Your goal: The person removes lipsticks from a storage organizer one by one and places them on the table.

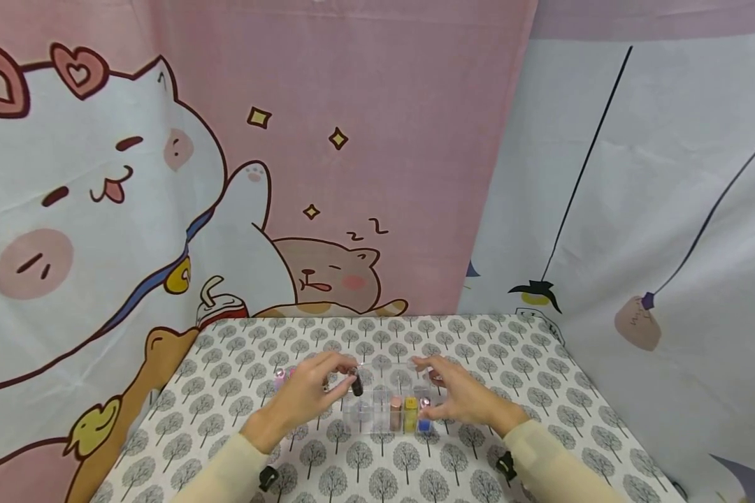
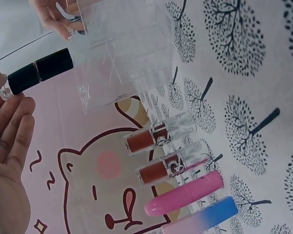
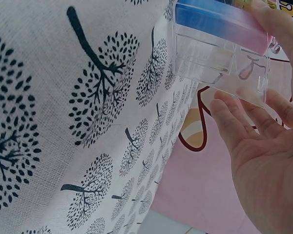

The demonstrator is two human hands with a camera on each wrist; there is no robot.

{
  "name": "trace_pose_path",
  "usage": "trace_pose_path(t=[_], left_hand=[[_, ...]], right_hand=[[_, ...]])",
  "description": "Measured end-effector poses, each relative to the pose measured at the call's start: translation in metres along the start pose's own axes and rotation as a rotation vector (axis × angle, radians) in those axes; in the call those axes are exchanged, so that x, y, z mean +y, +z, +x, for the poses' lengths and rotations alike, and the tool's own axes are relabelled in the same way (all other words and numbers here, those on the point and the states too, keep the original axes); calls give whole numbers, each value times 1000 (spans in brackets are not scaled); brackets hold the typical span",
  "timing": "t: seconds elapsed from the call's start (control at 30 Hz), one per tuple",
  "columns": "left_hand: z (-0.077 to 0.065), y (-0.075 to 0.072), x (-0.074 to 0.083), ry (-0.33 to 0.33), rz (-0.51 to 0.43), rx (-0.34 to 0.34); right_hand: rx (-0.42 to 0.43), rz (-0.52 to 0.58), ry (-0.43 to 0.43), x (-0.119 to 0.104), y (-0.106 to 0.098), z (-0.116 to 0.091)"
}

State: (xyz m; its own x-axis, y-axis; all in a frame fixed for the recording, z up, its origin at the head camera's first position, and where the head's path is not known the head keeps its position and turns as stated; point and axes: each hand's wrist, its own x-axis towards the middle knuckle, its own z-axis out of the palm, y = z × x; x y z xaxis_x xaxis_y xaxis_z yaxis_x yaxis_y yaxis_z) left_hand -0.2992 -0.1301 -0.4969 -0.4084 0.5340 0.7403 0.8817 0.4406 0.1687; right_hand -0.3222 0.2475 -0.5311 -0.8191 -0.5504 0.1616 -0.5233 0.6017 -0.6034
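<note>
Between thumb and fingertips my left hand (image 1: pixel 314 388) holds a black lipstick tube (image 2: pixel 39 70) with a clear end, tilted in the air beside the organizer. The clear plastic organizer (image 2: pixel 122 78) stands on the table, divided into compartments. My right hand (image 1: pixel 465 397) grips its right side, thumb at the front and fingers toward the back. In the organizer's front row stand a brownish tube (image 1: pixel 396 417), a yellow tube (image 1: pixel 410 417) and a blue-and-pink tube (image 3: pixel 219 22), the last right by my right thumb.
Left of the organizer, partly behind my left hand in the head view, are two clear-capped lip glosses (image 2: pixel 139 141), a bright pink tube (image 2: pixel 185 194) and another pink-and-blue tube (image 2: pixel 207 217). A tree-print cloth (image 1: pixel 327 482) covers the table; a cartoon curtain (image 1: pixel 403 175) hangs behind.
</note>
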Motion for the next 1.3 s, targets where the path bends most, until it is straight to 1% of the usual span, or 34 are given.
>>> trace_pose_path(t=[0.13, 0.3, 0.53, 0.93, 1.17, 1.3], left_hand=[[-2, -3, -1, -14, 5, 19], [-6, -6, -2, -27, -10, 26], [-16, -10, -8, -32, 12, 57], [-27, -21, -18, -54, 34, 75], [-36, -22, -24, -63, 38, 58], [-40, -22, -26, -90, 42, 29]], right_hand=[[4, -11, 2, -2, 0, 0], [3, -9, 7, -3, 0, 0], [2, -10, 9, -2, 1, -1], [7, -6, 14, -1, 0, 0], [4, -8, 15, -2, 0, 0], [8, -19, 18, -3, 1, 0]])
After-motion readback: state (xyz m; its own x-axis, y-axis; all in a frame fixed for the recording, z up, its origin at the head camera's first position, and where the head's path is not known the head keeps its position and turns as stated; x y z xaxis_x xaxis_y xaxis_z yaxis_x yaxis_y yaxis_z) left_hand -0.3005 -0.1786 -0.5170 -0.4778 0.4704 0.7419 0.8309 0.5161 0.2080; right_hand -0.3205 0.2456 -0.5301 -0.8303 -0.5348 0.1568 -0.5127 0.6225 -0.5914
